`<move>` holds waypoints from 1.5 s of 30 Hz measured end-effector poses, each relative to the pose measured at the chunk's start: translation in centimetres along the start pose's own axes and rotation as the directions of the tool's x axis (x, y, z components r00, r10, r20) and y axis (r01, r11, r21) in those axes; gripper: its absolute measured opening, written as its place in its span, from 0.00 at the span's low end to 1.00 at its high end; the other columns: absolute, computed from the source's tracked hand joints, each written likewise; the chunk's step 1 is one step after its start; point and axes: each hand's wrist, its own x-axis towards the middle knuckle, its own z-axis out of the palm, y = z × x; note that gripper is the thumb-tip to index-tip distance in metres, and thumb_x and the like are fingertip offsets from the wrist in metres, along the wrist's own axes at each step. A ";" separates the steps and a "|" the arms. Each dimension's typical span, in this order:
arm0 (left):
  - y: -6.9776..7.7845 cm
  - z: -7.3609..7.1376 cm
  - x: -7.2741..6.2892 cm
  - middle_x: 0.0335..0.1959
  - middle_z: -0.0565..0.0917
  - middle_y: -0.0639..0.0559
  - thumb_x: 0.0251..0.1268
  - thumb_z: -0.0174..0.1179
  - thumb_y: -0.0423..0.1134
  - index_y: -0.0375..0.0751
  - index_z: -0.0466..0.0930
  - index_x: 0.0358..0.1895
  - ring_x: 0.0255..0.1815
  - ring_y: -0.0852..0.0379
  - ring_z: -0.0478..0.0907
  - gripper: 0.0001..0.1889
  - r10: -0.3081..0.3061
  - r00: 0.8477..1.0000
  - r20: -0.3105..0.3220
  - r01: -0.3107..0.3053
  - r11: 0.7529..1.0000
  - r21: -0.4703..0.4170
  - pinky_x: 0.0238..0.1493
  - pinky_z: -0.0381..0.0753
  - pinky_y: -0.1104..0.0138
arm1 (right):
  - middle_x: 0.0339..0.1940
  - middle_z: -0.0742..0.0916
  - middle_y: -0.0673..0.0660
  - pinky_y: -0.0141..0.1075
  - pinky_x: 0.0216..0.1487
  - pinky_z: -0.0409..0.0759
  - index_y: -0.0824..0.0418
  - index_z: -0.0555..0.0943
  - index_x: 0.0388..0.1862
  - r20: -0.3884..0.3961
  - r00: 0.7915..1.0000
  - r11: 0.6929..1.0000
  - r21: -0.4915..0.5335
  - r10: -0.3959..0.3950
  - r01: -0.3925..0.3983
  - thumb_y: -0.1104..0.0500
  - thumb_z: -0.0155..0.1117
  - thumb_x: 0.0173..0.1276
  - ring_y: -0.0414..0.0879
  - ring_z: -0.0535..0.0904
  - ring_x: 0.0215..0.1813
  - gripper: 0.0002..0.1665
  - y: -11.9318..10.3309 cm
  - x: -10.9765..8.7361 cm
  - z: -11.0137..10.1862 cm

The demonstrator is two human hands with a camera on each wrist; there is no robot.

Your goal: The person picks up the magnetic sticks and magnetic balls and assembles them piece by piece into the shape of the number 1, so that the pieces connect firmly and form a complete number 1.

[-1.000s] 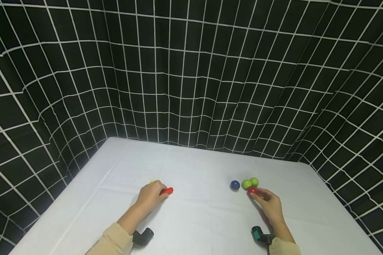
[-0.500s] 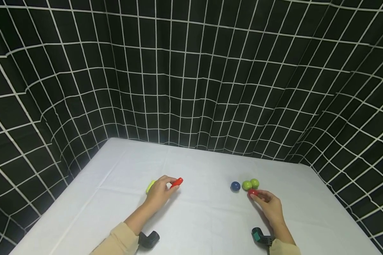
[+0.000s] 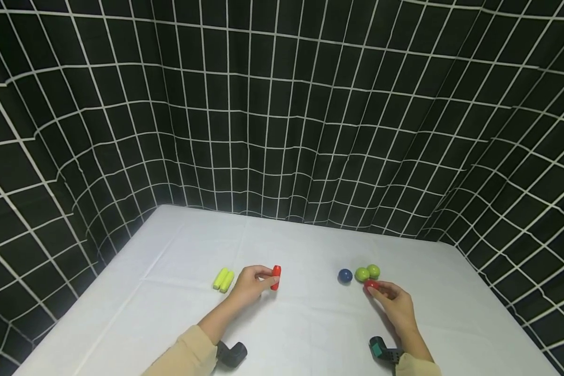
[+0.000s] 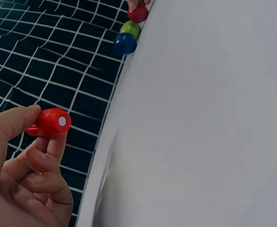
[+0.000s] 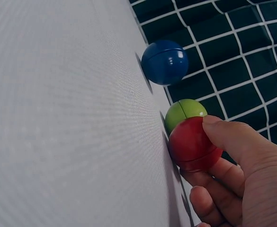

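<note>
My left hand pinches a stubby red marker pen between thumb and fingertips, holding it up above the table. In the left wrist view the pen's round end with a white dot faces the camera, a clip along its side. On the right, my right hand grips a glossy red ball with the thumb on top and fingers beneath, low at the tabletop. Just behind it sit two lime-green balls, close together, and a blue ball lies to their left.
Two short neon-yellow sticks lie side by side on the white tablecloth, left of my left hand. A black curtain with a white grid surrounds the table's back and sides. Dark wrist-worn devices sit at both wrists.
My left hand has moved right with the red marker pen, which has turned from lying sideways to pointing away. The yellow sticks are uncovered. My right hand stays on the red ball.
</note>
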 end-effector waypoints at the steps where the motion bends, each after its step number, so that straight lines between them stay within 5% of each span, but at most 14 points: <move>1: 0.0 0.2 0.1 0.33 0.84 0.46 0.56 0.64 0.40 0.33 0.82 0.39 0.31 0.62 0.73 0.13 -0.009 1.000 0.013 0.009 1.000 -0.010 0.28 0.72 0.71 | 0.49 0.83 0.65 0.29 0.40 0.70 0.65 0.76 0.54 0.001 1.000 1.000 0.003 0.002 -0.002 0.46 0.65 0.60 0.45 0.74 0.43 0.30 0.0 0.0 0.0; 9: 0.1 1.8 0.4 0.34 0.84 0.44 0.55 0.64 0.41 0.30 0.81 0.41 0.33 0.60 0.77 0.16 -0.069 0.994 0.082 0.076 0.993 -0.086 0.27 0.73 0.68 | 0.47 0.83 0.64 0.30 0.40 0.69 0.66 0.76 0.53 0.003 1.000 1.000 0.009 0.005 -0.005 0.46 0.64 0.61 0.46 0.73 0.43 0.30 -0.1 0.0 -0.1; 19: -0.9 4.4 0.9 0.33 0.85 0.47 0.55 0.65 0.41 0.32 0.82 0.39 0.35 0.60 0.77 0.15 -0.064 0.992 0.109 0.075 0.992 -0.105 0.35 0.74 0.69 | 0.44 0.83 0.63 0.31 0.38 0.69 0.67 0.77 0.51 0.009 1.000 1.000 0.006 0.018 -0.018 0.45 0.64 0.60 0.45 0.72 0.40 0.30 0.0 -0.2 0.0; 29: -1.1 4.5 0.6 0.30 0.85 0.50 0.54 0.66 0.42 0.35 0.83 0.37 0.34 0.60 0.77 0.13 -0.009 0.987 0.163 0.015 0.999 -0.036 0.36 0.74 0.67 | 0.45 0.83 0.64 0.29 0.37 0.68 0.67 0.77 0.52 -0.007 1.000 1.000 -0.008 0.026 -0.026 0.45 0.63 0.61 0.48 0.74 0.43 0.30 -0.2 -0.3 -0.3; 45: -0.9 4.5 0.5 0.30 0.85 0.51 0.54 0.66 0.41 0.36 0.82 0.37 0.35 0.61 0.78 0.12 -0.012 0.983 0.182 0.018 0.999 -0.029 0.39 0.75 0.68 | 0.50 0.82 0.67 0.31 0.38 0.72 0.65 0.79 0.50 -0.098 0.975 0.975 -0.113 -0.201 0.190 0.58 0.71 0.54 0.50 0.76 0.40 0.25 -0.5 -0.5 -0.1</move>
